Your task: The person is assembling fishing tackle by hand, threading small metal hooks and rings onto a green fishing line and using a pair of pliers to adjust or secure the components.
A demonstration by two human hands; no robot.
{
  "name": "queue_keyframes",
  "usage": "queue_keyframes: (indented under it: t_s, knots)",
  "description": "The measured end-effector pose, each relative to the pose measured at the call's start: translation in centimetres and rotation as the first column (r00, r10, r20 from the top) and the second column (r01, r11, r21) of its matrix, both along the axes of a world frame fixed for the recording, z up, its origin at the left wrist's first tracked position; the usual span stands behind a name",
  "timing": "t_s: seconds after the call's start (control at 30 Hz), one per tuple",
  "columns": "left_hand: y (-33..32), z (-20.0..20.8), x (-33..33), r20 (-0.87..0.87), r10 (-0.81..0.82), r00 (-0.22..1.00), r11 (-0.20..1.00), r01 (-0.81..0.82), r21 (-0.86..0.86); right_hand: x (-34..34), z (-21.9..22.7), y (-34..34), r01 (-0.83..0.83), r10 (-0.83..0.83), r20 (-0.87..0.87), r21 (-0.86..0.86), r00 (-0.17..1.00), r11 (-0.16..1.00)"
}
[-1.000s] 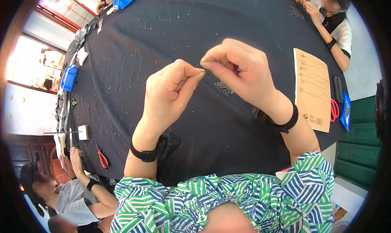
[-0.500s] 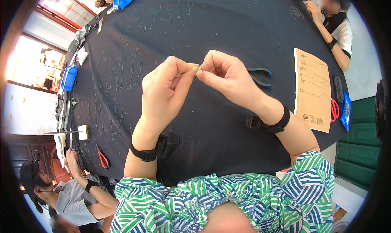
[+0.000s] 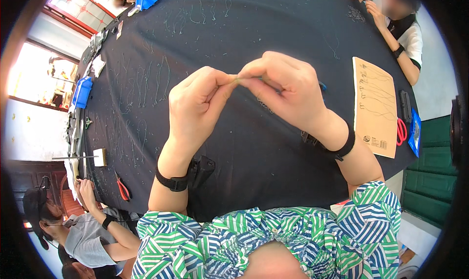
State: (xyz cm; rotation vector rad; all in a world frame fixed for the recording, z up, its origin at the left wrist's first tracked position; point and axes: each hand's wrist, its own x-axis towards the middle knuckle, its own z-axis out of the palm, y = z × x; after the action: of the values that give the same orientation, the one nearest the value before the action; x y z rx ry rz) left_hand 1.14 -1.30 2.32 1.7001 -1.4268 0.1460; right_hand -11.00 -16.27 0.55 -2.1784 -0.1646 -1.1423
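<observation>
Over the dark cloth, my left hand (image 3: 195, 103) is closed in a pinch, thumb against forefinger. My right hand (image 3: 288, 86) pinches too, its fingertips meeting those of the left. Whatever small, thin thing lies between the fingertips is too small and covered to name. Behind my right hand, pliers are mostly hidden; only a blue handle end (image 3: 322, 86) peeks out. Below the right hand's fingers, some small pale loops (image 3: 265, 105) lie on the cloth. Both wrists wear black straps.
Thin dark cords (image 3: 161, 79) lie on the black cloth (image 3: 234, 181) to the left and far side. A brown cardboard sheet (image 3: 373, 127) with cords, red-handled scissors (image 3: 401, 131) and a blue packet (image 3: 415, 132) are at right. Red pliers (image 3: 123, 188) lie left. Co-workers sit around.
My right hand has turned and risen slightly, now covering most of the blue-handled pliers. The thin dark loop seen at the fingertips no longer shows. My left hand has barely moved.
</observation>
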Motion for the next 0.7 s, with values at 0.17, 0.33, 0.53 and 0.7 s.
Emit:
queue_keyframes:
  t_s: [0.17,0.33,0.53,0.7]
  knots:
    - [-0.1,-0.2,-0.2,0.000,-0.019,1.000,1.000,0.019,0.023,0.1,-0.3,-0.4,0.021,-0.010,-0.067,0.159,0.998,0.987]
    - [-0.1,-0.2,-0.2,0.024,-0.045,0.999,0.999,0.044,0.025,0.7,-1.6,-0.5,-0.063,0.170,-0.154,0.533,0.973,0.844]
    - [0.0,-0.5,0.0,-0.030,0.001,1.000,1.000,-0.002,-0.028,1.1,-2.8,-0.3,-0.089,0.335,-0.201,0.727,0.921,0.681]
    - [0.1,-0.7,-0.1,-0.140,0.041,0.989,0.996,-0.050,-0.068,0.7,-2.8,0.6,-0.110,0.251,-0.200,0.534,0.947,0.839]
